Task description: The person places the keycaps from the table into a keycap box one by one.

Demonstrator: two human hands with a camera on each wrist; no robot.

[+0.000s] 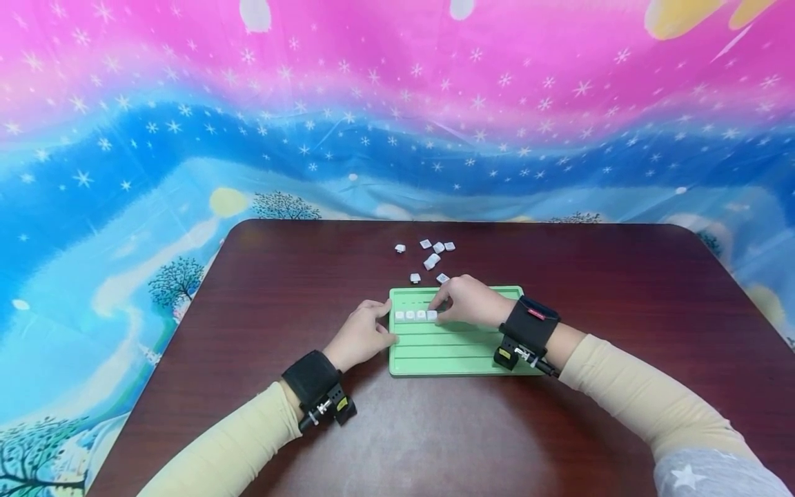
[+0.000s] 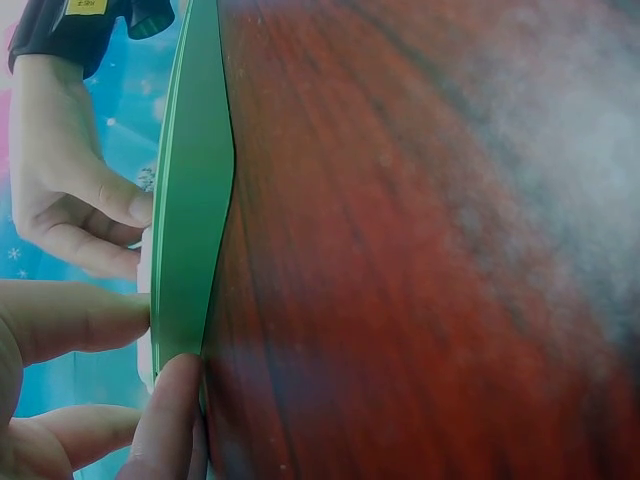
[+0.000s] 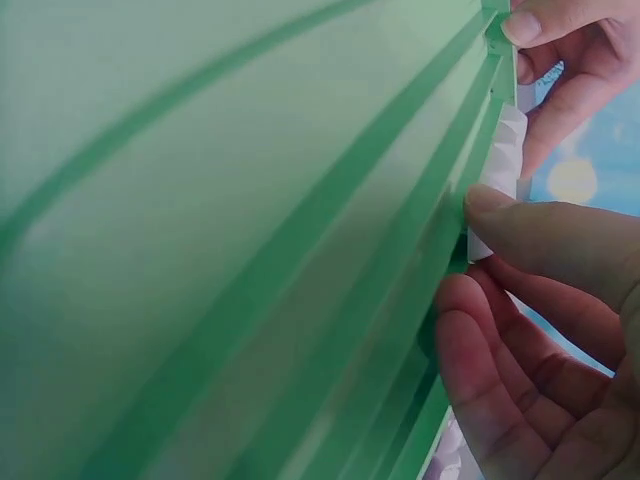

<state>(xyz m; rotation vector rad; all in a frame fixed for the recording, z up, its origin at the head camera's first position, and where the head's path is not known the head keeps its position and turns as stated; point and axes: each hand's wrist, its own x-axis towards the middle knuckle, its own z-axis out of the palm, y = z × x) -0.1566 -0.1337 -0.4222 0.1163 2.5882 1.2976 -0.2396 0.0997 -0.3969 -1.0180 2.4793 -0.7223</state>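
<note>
A light green ridged tray (image 1: 456, 351) lies on the table. In it, near the left end, a short row of small white square pieces like keycaps (image 1: 410, 315) stands side by side. My right hand (image 1: 475, 301) reaches over the tray and pinches the white piece (image 1: 432, 315) at the row's right end between thumb and fingers. My left hand (image 1: 360, 336) holds the tray's left edge; in the left wrist view its fingers (image 2: 80, 318) touch the rim and side wall. In the right wrist view, the right thumb (image 3: 560, 240) lies against the white row (image 3: 508, 150).
Several loose white pieces (image 1: 432, 261) lie scattered on the dark brown table (image 1: 298, 276) behind the tray, one (image 1: 442, 278) close to its back rim. A patterned pink and blue cloth (image 1: 397, 103) hangs behind the table.
</note>
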